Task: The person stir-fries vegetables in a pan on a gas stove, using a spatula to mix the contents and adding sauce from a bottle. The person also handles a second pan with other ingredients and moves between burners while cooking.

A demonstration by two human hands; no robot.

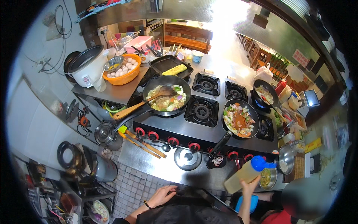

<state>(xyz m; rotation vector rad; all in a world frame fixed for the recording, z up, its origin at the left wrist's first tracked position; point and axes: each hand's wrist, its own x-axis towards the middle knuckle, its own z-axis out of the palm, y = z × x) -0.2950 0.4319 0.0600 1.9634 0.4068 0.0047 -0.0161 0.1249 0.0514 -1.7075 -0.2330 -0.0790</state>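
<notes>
My right hand (249,183) grips a clear squeeze bottle (240,177) of pale yellowish liquid with a blue cap, held tilted below the right-hand pan. My left hand (163,196), wearing a dark bead bracelet, rests empty near the counter's front edge, fingers loosely bent. A frying pan (241,119) on the stove holds vegetables, meat and a brown sauce. In a larger wok-like pan (167,96) at left lie cabbage and other vegetables, with a wooden spatula (145,103) across it. A rolled omelette (174,69) lies on a square griddle pan (156,65).
A third pan (265,92) sits over a blue flame at right. A glass lid (188,158) and wooden tongs (145,144) lie on the front counter. Eggs fill an orange basket (123,80) beside a rice cooker (86,68). A person in red (275,217) is close at lower right.
</notes>
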